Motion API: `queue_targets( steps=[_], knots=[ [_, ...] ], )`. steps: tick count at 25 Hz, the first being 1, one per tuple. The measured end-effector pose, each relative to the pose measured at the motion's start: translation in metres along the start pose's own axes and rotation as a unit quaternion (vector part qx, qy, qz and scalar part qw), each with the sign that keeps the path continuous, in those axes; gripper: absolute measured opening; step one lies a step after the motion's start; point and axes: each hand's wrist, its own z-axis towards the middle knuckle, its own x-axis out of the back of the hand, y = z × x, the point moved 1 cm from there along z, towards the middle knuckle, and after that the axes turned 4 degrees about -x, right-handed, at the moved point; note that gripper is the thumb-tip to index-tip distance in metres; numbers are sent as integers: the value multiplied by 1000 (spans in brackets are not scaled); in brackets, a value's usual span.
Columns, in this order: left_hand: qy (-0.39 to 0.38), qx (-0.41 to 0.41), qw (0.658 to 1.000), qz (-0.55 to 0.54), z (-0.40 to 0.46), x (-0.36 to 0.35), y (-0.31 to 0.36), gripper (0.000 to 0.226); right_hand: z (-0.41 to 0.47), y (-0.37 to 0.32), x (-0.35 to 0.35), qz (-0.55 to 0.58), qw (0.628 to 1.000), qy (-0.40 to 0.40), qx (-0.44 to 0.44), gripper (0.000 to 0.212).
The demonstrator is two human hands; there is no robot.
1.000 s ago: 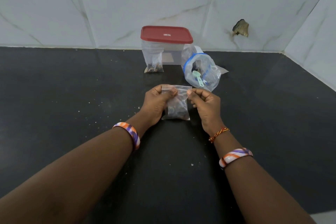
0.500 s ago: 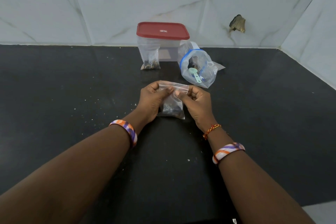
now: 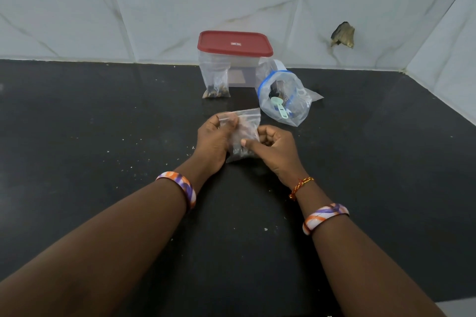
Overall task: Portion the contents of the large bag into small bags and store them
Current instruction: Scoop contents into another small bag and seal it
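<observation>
A small clear bag [image 3: 247,126] with dark contents at its bottom stands on the black counter between my hands. My left hand [image 3: 215,140] pinches its top left corner. My right hand [image 3: 275,150] has curled fingers and its thumb presses the bag's lower front. Behind, the large blue-rimmed bag [image 3: 286,100] lies open on its side with a pale green scoop [image 3: 279,107] inside. Another small filled bag [image 3: 215,80] leans upright against a clear container with a red lid [image 3: 234,42].
The black counter [image 3: 103,123] runs back to a white marble wall and a side wall at the right. Small crumbs are scattered left of my hands. A dark chipped spot [image 3: 343,37] marks the back wall.
My right hand has dropped from the bag's top edge to its lower front. My left hand stays at the top left corner. The bag's top right corner now stands free.
</observation>
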Motion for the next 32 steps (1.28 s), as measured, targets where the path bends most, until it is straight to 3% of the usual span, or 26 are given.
queue_targets(
  steps=[2, 9, 19, 32],
  knots=[
    [-36, -5, 999, 39, -1, 0, -3, 11, -1, -1, 3, 40, 999, 22, 2, 6],
    [-92, -13, 990, 101, 0, 0, -6, 11, 2, 0, 9, 93, 993, 66, 15, 15],
    [-67, -59, 986, 144, 0, -4, -5, 18, 5, 4, 11, 133, 988, 83, 0, 12],
    [-75, -44, 982, 169, 5, -2, -9, 15, 6, 6, 14, 122, 989, 90, -4, 7]
  ],
)
